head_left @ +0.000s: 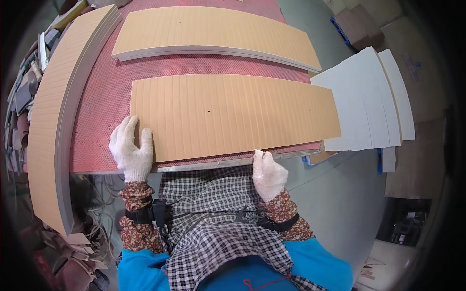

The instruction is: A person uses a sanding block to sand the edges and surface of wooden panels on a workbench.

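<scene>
A tan, ribbed flat panel (233, 111), which looks like cardboard, lies on the red textured tabletop (104, 106) in front of me. There is a small dark dot near its middle. My left hand (130, 148), in a white knit glove, rests at the panel's left edge with fingers stretched out and the thumb apart on its corner. Close to the panel's near edge, my gloved right hand (269, 177) is closed, pinching a small pale flat piece (258, 152) between thumb and fingers. Its exact kind is too small to tell.
Similar panels are stacked at the table's far side (213, 29) and along its left (70, 102), overhanging the front edge. White sheets (364, 104) stand to the right. Mixed scraps (26, 97) pile up at far left, and cut strips (73, 257) lie at lower left.
</scene>
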`<state>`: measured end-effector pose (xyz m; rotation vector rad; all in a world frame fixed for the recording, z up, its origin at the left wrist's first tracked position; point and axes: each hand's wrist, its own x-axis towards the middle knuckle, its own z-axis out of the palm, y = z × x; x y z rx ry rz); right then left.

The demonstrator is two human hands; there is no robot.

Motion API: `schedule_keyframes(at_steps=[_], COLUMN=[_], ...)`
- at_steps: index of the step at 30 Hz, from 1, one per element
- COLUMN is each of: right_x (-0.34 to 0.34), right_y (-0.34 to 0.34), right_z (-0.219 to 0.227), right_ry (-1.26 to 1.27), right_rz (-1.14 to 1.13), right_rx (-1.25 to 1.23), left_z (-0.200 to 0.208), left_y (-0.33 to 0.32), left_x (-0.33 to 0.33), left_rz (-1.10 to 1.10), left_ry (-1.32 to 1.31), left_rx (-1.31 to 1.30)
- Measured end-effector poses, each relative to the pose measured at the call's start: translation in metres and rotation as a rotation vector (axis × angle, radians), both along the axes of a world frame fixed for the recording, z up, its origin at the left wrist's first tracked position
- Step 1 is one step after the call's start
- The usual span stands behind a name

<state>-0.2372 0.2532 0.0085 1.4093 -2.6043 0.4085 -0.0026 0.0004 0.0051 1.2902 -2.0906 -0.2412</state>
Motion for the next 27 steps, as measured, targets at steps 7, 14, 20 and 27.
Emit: schedule_keyframes(at_steps=[7,14,20,27], right_x=[0.009,0.011,-0.023,-0.106], right_y=[-0.006,-0.012,-0.062,-0.168], right_z=[0.011,0.019,0.032,0.030], right_ry=[0.139,0.006,-0.084,-0.084], right_rz=[0.131,0.042,0.056,0.098], right_rx=[0.176,0.230,0.224,0.287], left_z=[-0.004,-0.005,-0.004,0.001], left_y=[0.001,-0.001,-0.001,0.000], left_x=[0.003,0.003,0.003,-0.003], left_rz=[-0.001,-0.010,-0.005,-0.008], left_ry=[0.008,-0.005,0.001,0.012], left_rx=[-0.009,-0.009,-0.051,-0.059])
